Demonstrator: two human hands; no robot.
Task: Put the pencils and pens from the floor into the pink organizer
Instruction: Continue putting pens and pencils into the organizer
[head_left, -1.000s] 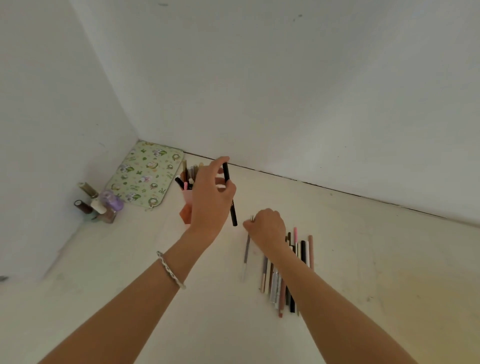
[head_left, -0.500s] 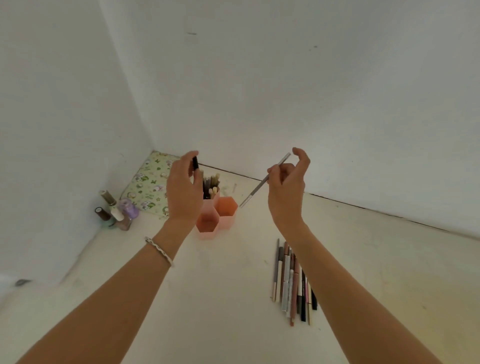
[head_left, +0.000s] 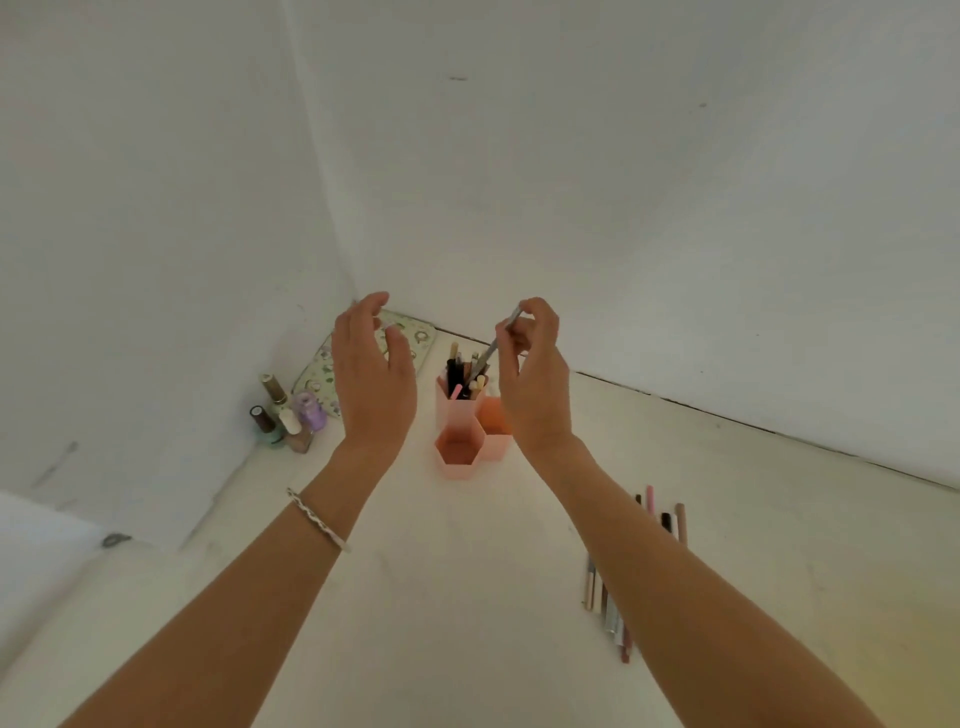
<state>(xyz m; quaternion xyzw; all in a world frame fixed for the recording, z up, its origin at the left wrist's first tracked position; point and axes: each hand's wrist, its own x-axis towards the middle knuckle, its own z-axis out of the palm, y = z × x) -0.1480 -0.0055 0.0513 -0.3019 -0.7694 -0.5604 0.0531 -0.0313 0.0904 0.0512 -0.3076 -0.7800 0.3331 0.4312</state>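
Note:
The pink organizer (head_left: 460, 457) stands on the floor, made of three hexagonal cups. Its tall back cup holds several pens and pencils (head_left: 464, 373); the two lower front cups look empty. My right hand (head_left: 531, 374) is shut on a thin grey pencil (head_left: 492, 350), whose lower tip points down into the tall cup. My left hand (head_left: 373, 374) hovers open to the left of the organizer, holding nothing. A row of pens and pencils (head_left: 612, 608) lies on the floor at the right, partly hidden by my right forearm.
Several nail polish bottles (head_left: 284, 415) stand near the left wall. A flowered green pouch (head_left: 323, 374) lies in the corner behind my left hand. White walls close the space at left and back.
My left hand let go of the black pen, which now stands in the tall cup, and opened. My right hand carried the grey pencil left, over the organizer.

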